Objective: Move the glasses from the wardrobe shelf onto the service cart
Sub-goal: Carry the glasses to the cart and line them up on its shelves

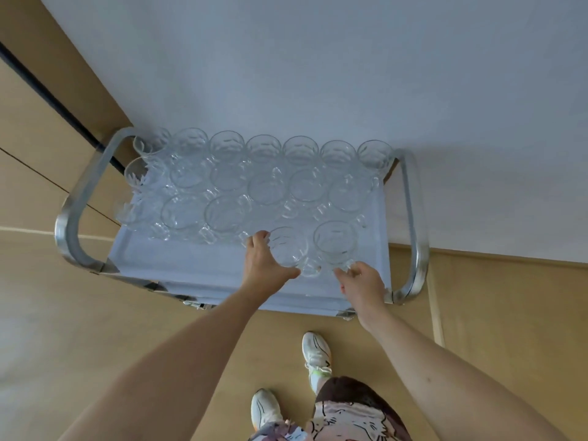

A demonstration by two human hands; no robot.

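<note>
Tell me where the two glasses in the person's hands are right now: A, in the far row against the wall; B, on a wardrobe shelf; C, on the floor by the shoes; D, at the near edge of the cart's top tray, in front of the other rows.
D: the left hand holds one glass and the right hand the glass beside it, both nearest the person on the cart tray.

No writing, label, brand mark or number can be read anywhere in view. The printed shorts (353,415) carry only a drawn pattern with no legible letters, and the white shoes (315,354) show dark lines but no readable mark.
</note>
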